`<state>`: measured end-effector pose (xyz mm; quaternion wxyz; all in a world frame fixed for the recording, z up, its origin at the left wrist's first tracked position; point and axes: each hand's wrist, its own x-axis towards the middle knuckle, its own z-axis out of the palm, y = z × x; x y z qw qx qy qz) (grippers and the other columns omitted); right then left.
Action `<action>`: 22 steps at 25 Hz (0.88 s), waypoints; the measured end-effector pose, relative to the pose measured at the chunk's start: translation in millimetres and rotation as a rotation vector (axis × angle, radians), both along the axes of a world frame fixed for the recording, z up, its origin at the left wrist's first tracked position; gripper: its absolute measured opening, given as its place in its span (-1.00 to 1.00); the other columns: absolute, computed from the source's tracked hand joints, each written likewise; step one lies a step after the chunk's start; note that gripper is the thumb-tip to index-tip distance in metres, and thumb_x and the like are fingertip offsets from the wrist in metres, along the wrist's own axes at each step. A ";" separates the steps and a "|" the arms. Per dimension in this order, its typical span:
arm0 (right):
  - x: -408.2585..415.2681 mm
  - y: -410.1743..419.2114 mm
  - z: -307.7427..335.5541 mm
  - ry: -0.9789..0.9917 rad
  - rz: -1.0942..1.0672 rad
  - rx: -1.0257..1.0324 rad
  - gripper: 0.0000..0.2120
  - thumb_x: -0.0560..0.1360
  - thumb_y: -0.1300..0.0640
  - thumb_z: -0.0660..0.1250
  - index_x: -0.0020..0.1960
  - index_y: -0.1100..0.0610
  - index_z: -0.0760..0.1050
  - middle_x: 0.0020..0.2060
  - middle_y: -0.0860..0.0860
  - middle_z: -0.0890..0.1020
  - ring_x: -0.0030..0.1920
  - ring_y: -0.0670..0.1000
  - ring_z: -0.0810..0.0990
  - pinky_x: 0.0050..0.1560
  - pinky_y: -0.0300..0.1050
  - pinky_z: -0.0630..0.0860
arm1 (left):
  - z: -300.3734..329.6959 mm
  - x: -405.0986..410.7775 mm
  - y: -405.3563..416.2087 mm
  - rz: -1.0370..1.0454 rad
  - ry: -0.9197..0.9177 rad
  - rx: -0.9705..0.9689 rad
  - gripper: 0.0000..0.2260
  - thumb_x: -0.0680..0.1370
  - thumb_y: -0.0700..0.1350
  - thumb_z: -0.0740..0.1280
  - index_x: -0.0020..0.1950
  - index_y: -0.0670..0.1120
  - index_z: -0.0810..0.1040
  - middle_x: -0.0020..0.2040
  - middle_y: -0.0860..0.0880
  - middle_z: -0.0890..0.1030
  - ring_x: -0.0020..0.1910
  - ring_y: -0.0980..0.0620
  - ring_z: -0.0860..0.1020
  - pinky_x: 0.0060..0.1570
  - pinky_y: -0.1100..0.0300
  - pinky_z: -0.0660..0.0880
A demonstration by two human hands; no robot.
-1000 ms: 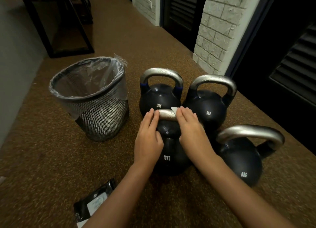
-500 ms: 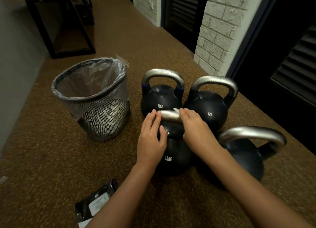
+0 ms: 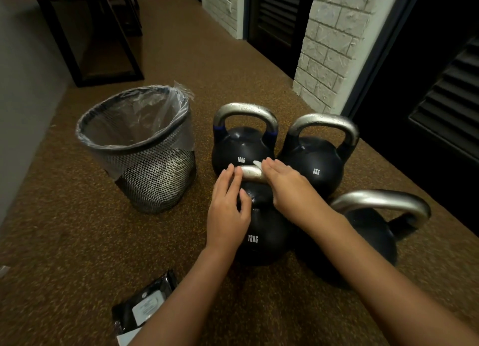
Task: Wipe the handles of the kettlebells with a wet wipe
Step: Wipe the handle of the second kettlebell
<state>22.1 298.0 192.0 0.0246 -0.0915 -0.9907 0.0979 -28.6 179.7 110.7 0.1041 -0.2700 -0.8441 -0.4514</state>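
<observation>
Kettlebells [image 3: 261, 231] were black with silver handles and white weight lettering; rear-left one [image 3: 242, 148] had blue bands at handle base. Wet wipe [image 3: 257, 163] white. Bin [image 3: 145, 164] black mesh, clear liner. Floor [image 3: 64, 229] brown, speckled. Wipes pack [image 3: 145, 306] black, white label.

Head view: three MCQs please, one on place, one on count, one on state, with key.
1. The mesh bin stands where?
A. left of the kettlebells
B. right of them
C. behind the pillar

2. How many kettlebells show?
A. two
B. three
C. four

3. The right hand is:
A. idle on the floor
B. on the near 12KG kettlebell's handle with a wet wipe
C. holding the wipes pack

Key: 1 A, bin sits at their left. 2 C, four handles visible. 3 B, white wipe peeks out at its fingertips on the handle.
</observation>
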 end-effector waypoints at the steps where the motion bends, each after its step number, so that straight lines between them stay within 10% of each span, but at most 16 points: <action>1: 0.8 -2.8 0.4 -0.022 0.028 0.004 -0.36 0.51 0.34 0.16 0.51 0.14 -0.01 0.51 0.06 0.07 0.51 0.03 0.05 0.47 -0.15 -0.02 | 0.2 0.2 0.1 0.000 -0.005 0.001 -0.57 0.54 -0.10 0.12 0.41 -0.13 0.34 0.42 -0.07 0.33 0.43 0.01 0.25 0.39 0.15 0.24; 9: -12.1 -0.1 10.0 -0.037 -0.128 0.015 -0.56 0.48 0.30 0.20 0.36 0.15 0.30 0.28 0.10 0.44 0.27 0.12 0.42 0.21 -0.05 0.37 | 3.5 0.6 -1.4 -0.008 -0.012 -0.016 -0.61 0.57 -0.19 0.19 0.42 -0.11 0.32 0.43 -0.04 0.32 0.44 0.05 0.22 0.37 0.25 0.17; 16: 38.5 -2.0 -39.0 0.098 0.023 0.049 -0.35 0.48 0.36 0.11 0.51 0.18 -0.04 0.50 0.01 -0.18 0.51 0.09 -0.21 0.52 0.06 -0.10 | 11.0 -1.3 -4.1 -0.030 -0.045 0.026 -0.61 0.56 -0.08 0.09 0.38 -0.11 0.38 0.40 -0.03 0.37 0.40 0.08 0.28 0.36 0.22 0.24; 22: 31.5 -0.1 -52.0 0.215 0.089 0.228 -0.43 0.38 0.25 0.09 0.39 0.25 0.31 0.44 0.15 0.29 0.43 0.17 0.22 0.35 0.22 0.22 | 10.9 -1.5 -4.8 -0.035 -0.054 0.051 -0.65 0.59 -0.14 0.12 0.37 -0.13 0.39 0.39 -0.04 0.38 0.39 0.06 0.31 0.34 0.22 0.25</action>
